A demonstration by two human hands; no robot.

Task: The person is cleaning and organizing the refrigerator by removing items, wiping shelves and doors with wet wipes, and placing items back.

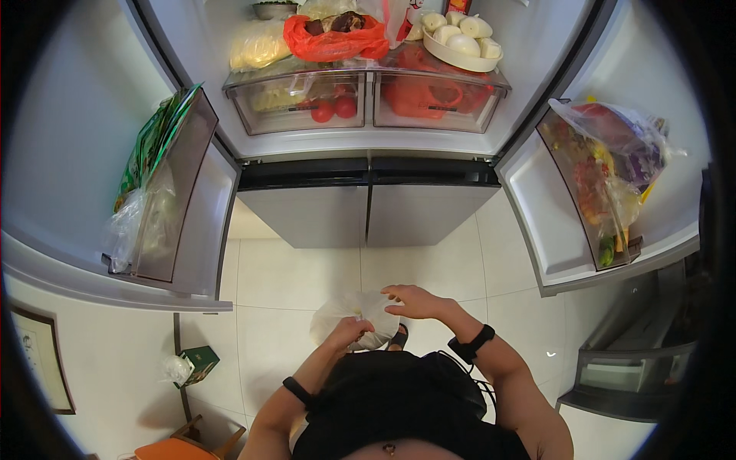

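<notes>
A whitish translucent plastic bag (333,313) hangs low in front of my body, over the tiled floor. My left hand (352,332) grips the gathered top of this bag. Just right of the bag's top, my right hand (409,302) has its fingers apart with nothing in them. Whether a fingertip touches the plastic I cannot tell. What the bag contains is hidden. Ahead stands a refrigerator with both upper doors swung wide. On its shelf are a red plastic bag (339,49) with dark food and a white dish (454,60) heaped with pale, rounded pieces.
Two clear drawers hold tomatoes (333,109) and a red bag (420,95). Packed bins hang on the left door (172,218) and right door (581,190). A green box (198,365) stands at left, near an orange-seated chair (178,449). A dark cabinet (627,374) stands at right.
</notes>
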